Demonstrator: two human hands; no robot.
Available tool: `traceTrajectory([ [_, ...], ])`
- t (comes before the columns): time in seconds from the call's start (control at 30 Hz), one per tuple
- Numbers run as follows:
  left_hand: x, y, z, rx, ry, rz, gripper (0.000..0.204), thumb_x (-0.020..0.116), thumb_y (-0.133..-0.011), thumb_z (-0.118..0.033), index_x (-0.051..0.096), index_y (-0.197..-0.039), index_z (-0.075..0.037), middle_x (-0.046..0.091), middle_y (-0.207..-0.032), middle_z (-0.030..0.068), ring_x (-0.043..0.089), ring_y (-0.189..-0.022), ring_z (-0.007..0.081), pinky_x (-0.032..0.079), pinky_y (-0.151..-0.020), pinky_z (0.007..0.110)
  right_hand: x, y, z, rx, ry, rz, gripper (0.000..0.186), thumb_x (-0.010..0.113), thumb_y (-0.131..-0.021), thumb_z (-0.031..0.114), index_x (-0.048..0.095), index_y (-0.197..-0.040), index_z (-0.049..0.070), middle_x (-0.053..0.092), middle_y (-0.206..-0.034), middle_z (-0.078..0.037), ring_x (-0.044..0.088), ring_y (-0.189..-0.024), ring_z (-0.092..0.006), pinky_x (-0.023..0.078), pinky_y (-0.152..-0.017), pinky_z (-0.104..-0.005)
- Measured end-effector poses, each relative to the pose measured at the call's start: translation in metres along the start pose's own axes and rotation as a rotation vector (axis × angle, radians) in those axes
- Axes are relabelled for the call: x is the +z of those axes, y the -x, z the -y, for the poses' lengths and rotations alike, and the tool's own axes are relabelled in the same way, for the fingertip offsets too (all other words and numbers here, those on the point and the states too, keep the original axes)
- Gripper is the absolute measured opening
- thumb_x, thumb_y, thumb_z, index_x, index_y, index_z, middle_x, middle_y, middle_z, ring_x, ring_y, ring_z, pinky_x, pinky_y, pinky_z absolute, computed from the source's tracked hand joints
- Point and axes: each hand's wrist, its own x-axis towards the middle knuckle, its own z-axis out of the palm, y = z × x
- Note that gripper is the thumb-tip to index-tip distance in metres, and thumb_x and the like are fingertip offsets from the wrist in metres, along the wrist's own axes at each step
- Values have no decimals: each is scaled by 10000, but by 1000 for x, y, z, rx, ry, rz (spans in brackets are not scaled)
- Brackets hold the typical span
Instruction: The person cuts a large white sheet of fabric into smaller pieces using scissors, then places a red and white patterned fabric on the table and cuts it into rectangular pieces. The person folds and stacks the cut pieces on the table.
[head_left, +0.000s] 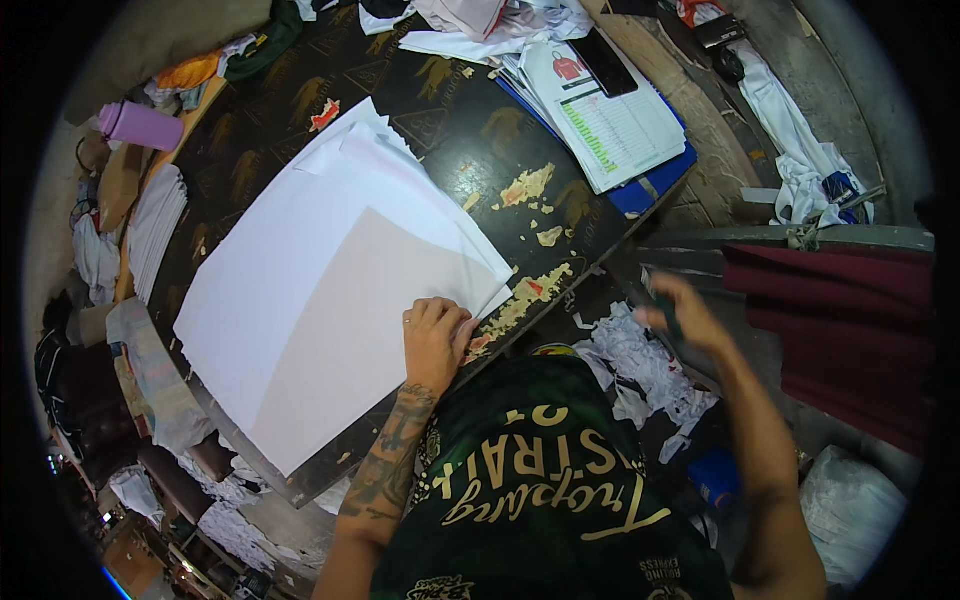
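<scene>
A stack of large white sheets [270, 250], with a pale pinkish piece [335, 340] on top, lies at an angle on the dark, chipped tabletop. My left hand [436, 335] rests at the stack's near right edge, fingers curled on the sheets and thumb at the edge. My right hand [680, 315] is off the table's edge to the right, closed on a dark green object that is blurred and too hidden to name, above white scraps [640, 370] below the table.
Printed papers in a blue folder [600, 120] with a black phone [600, 62] sit at the table's back right. A purple bottle [140, 125] and piled sheets [150, 230] line the left. A maroon cloth [830, 350] hangs at the right; cloth heaps top the far side.
</scene>
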Motion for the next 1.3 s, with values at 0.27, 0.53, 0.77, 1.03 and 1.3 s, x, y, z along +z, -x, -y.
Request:
traceTrajectory([
  [0.27,-6,3,-8,7,20,56,292,816,-893,-161,745,-1163,-76,656,-1147,83,586,-1131,294,426,-965,447,131,49,-18,242,47,350,494,860,-941,395,641,-1236,65,691,-1050,-140,635,-995,-216,512,-904,-412],
  [0.53,2,-1,-10,33,66,134,306,798,-890,-119,731,-1182,-52,658,-1181,96,593,-1182,314,436,-1016,450,157,3,-3,191,-48,169,453,899,-907,395,634,-1008,42,564,-821,-66,531,-822,-180,454,-765,-379],
  [0.77,4,1,-15,12,73,110,321,808,-845,-61,717,-1152,-38,665,-1218,101,605,-1250,326,458,-1065,455,139,-1,-9,253,109,212,506,950,-840,441,620,-785,61,483,-651,22,487,-667,-114,408,-640,-319],
  [1.03,6,2,-15,-21,111,95,335,809,-817,-30,707,-1136,-31,670,-1216,102,616,-1252,319,472,-1063,445,106,-15,-1,322,164,267,585,968,-771,531,596,-700,85,522,-638,25,505,-633,-117,410,-606,-334],
  [1.3,4,-1,-11,-41,157,112,276,763,-846,-30,696,-1114,-39,670,-1188,85,623,-1221,301,467,-1051,445,75,-56,47,343,377,371,694,945,-734,653,570,-674,72,578,-654,-40,573,-659,-180,457,-639,-376],
])
